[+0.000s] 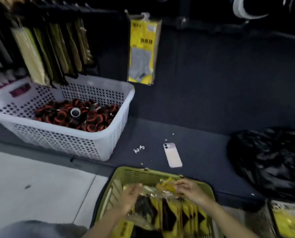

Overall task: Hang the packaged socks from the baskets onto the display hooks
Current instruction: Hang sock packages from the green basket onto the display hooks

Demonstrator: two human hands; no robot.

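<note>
Packaged socks [169, 215] filled the green basket [136, 174], near edge cut off — left hand [130, 196] lay on them, blurred, grip impossible to tell. Hung pack [142, 50] above. Right hand [189, 189] pinched a yellow pack [168, 185] — black bag [270, 162] cropped far right.

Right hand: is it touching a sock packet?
Touching. Head view shows the right hand pinching a yellow packet at the green basket's far end.

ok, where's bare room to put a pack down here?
Free: dark mat between phone and black bag; grey floor left of green basket, in front of white basket. Crowded: green basket, full of sock packs, left hand and right hand in it; white basket's bottom is covered.
</note>
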